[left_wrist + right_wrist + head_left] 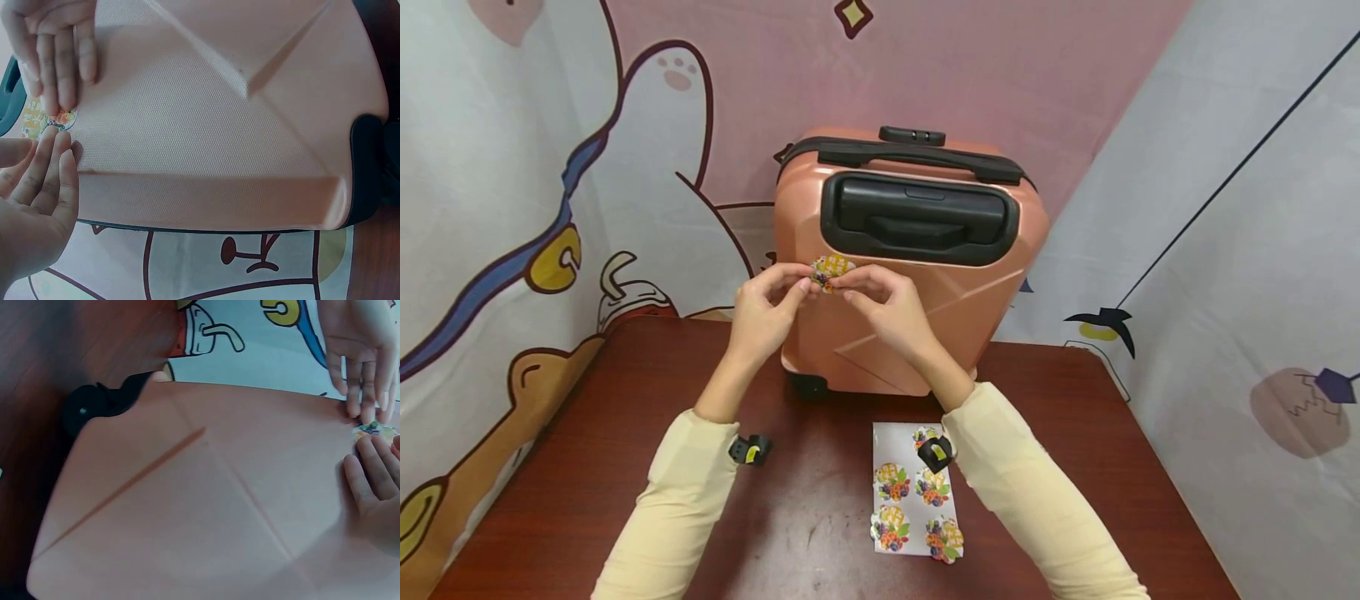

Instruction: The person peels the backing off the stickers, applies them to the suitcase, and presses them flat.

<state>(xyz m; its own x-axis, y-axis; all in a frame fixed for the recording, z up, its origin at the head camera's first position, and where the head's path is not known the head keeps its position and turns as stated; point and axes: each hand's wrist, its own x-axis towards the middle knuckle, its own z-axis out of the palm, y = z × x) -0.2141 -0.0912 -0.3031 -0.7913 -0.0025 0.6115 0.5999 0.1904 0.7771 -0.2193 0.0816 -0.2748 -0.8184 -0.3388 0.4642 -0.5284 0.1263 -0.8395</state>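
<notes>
A fruit-patterned sticker (832, 266) with yellow lettering lies against the upper left front of the salmon-pink suitcase (955, 304). With thumb and index finger close together, my left hand (766, 310) pinches its left edge. The right hand (895, 312) touches the sticker's lower right with nearly straight fingers, the thumb standing a little apart. Fingertips of both hands meet around the sticker (60, 118) in the left wrist view and partly cover it. The right wrist view also shows the sticker (375, 429) between the fingers. Whether it adheres, I cannot tell.
A white sheet (913, 517) with several similar stickers lies on the brown table (805, 508), below the right forearm. The suitcase stands upright at the back, its black handle recess (917, 218) facing me. Behind it hangs a cartoon-printed cloth (970, 67).
</notes>
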